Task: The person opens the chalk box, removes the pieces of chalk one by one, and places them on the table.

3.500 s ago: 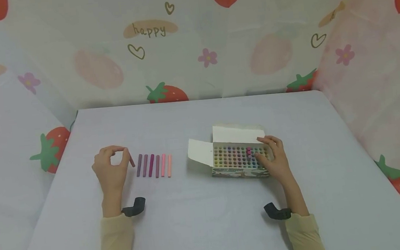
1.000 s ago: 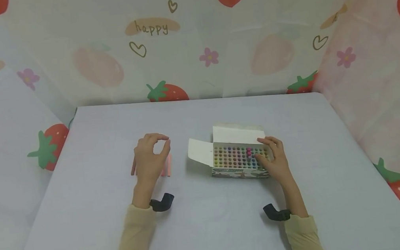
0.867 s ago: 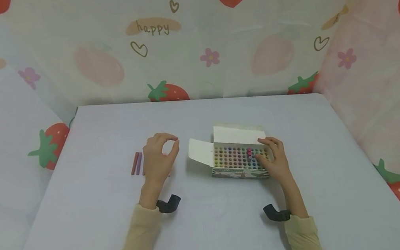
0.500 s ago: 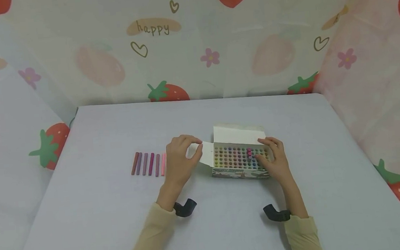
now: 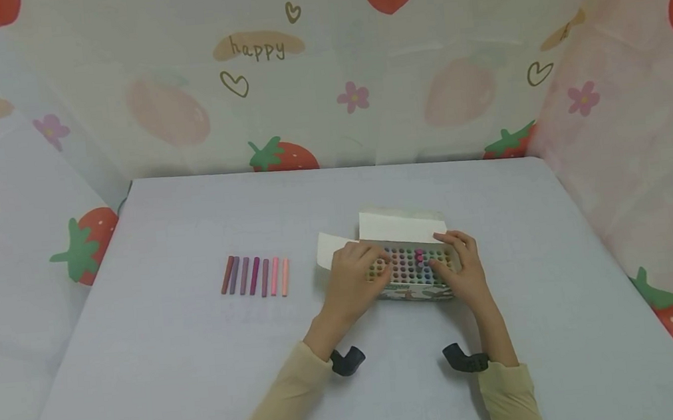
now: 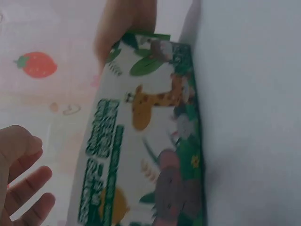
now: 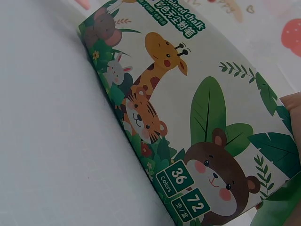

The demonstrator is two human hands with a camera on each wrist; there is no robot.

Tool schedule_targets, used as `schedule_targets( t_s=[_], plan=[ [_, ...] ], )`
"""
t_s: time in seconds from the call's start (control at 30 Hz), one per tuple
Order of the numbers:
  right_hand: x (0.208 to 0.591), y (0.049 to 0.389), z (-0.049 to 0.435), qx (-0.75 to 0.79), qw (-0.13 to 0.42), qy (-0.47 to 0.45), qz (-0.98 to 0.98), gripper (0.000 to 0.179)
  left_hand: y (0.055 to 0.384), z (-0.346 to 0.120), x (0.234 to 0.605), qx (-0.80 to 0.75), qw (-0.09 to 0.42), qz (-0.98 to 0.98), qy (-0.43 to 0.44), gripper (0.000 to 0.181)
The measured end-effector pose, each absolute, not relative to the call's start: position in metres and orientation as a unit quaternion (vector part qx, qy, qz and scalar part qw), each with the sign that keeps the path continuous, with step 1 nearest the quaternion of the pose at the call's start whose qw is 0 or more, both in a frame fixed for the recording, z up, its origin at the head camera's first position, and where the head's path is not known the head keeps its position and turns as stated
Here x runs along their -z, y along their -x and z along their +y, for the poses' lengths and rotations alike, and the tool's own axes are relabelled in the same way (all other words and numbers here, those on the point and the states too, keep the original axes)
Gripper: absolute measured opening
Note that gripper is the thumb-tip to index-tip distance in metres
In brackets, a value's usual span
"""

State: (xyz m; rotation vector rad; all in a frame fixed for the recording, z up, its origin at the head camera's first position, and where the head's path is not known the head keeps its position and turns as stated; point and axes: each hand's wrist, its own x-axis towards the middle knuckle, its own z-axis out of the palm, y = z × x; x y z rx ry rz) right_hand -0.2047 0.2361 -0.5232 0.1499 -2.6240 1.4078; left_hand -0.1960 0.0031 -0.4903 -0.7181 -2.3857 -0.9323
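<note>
An open box of colored chalk (image 5: 412, 293) stands on the table, packed with upright sticks whose round ends show in rows. One pink chalk stick (image 5: 419, 256) pokes up above the others. My right hand (image 5: 466, 266) grips the box's right end, thumb toward the front and fingers at the back. Over the left end of the box hovers my left hand (image 5: 356, 278); its loosely bent fingers (image 6: 30, 186) hold nothing in the left wrist view and stand apart from the printed front (image 6: 146, 132). Several chalk sticks (image 5: 256, 276), brown, purple and pink, lie in a row to the left.
The box's back flap (image 5: 402, 224) stands up behind it, and its left flap (image 5: 329, 247) folds outward beside my left hand. A white cloth covers the table (image 5: 206, 368). Patterned curtains (image 5: 312, 72) close off the back and sides.
My left hand has let go of the brownish chalk stick at the row's left end, then moved right over the chalk box. My right hand has stayed on the box.
</note>
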Motion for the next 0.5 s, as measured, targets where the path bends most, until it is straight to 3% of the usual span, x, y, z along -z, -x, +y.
schedule_targets(
  t_s=[0.5],
  plan=[
    [0.524, 0.205, 0.237, -0.477, 0.087, -0.059, -0.873, 0.049, 0.2, 0.043, 0.504, 0.264, 0.15, -0.92, 0.246, 0.01]
  ],
)
